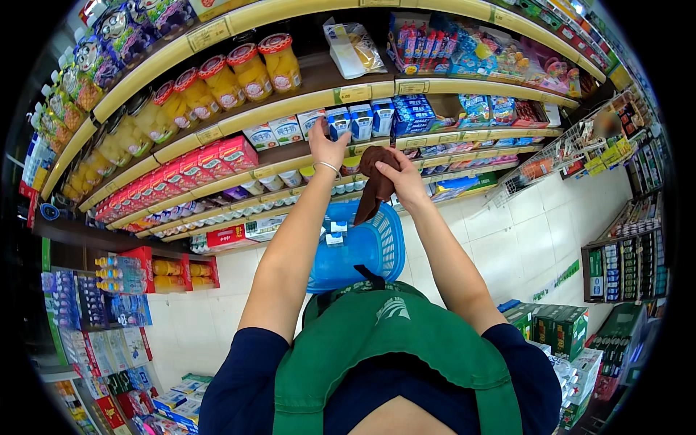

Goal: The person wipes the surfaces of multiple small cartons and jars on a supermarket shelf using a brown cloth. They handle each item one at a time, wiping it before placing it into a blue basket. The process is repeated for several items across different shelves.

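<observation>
My left hand (pixel 328 148) reaches to the shelf, its fingers at the left side of a blue-and-white drink carton (pixel 339 120) and its thumb at the right. The hand hides the carton's lower part. Two similar blue-and-white cartons (pixel 361 122) stand to the right, and white milk cartons (pixel 285 129) to the left. In my right hand (pixel 403 176) is a bunched brown cloth (pixel 375 168), one end hanging down. Below my hands, a blue plastic basket (pixel 356 261) holds small white-and-blue cartons (pixel 336 232).
Jars of yellow fruit (pixel 247 70) line the shelf above. Red-and-pink boxes (pixel 206 160) stand in a row at left. A wire rack (pixel 549 147) juts out at right. Stacked green cartons (pixel 560 329) stand on the tiled floor (pixel 489 231) at lower right.
</observation>
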